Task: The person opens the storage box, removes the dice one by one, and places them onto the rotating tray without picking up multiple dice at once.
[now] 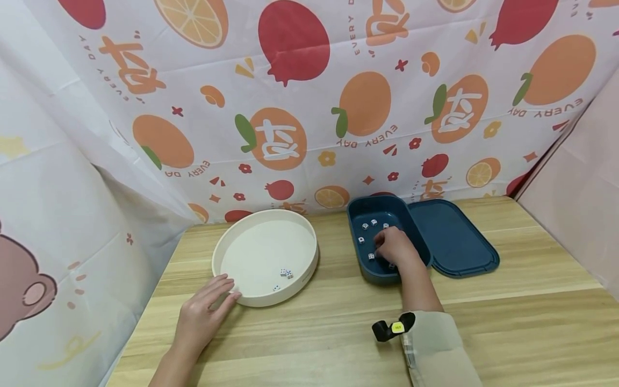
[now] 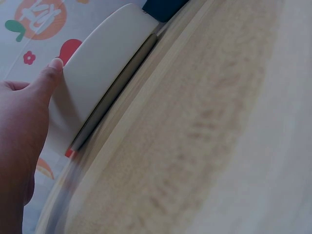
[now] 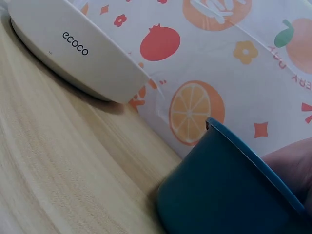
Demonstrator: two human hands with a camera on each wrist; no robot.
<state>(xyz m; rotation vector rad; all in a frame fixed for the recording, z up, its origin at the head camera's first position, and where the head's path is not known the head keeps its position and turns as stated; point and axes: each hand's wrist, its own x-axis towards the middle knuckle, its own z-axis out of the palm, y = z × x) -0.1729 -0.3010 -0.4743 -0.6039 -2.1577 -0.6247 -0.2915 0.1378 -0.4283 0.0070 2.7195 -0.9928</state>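
Note:
A round cream tray [image 1: 266, 252] stands on the table with several white dice [image 1: 285, 273] near its front right inside. My left hand [image 1: 205, 309] rests against the tray's front left rim, fingers and thumb fairly straight. In the left wrist view the thumb [image 2: 51, 73] lies at the tray's edge. My right hand [image 1: 397, 246] reaches down into a dark blue rectangular container [image 1: 355, 258], fingers bent toward the bottom. Several dice [image 1: 371, 256] lie around those fingers. The fingertips are partly hidden, and I cannot tell whether they pinch a die. The container's wall [image 3: 219, 190] hides most of this hand in the right wrist view.
A dark blue lid [image 1: 456, 236] lies flat to the right of the container, close against it. Behind the wooden table [image 1: 319, 333] hangs a fruit-printed cloth [image 1: 309, 107]. A pale cloth [image 1: 63, 177] hangs along the left side. My right wrist wears a black camera mount [image 1: 387, 330].

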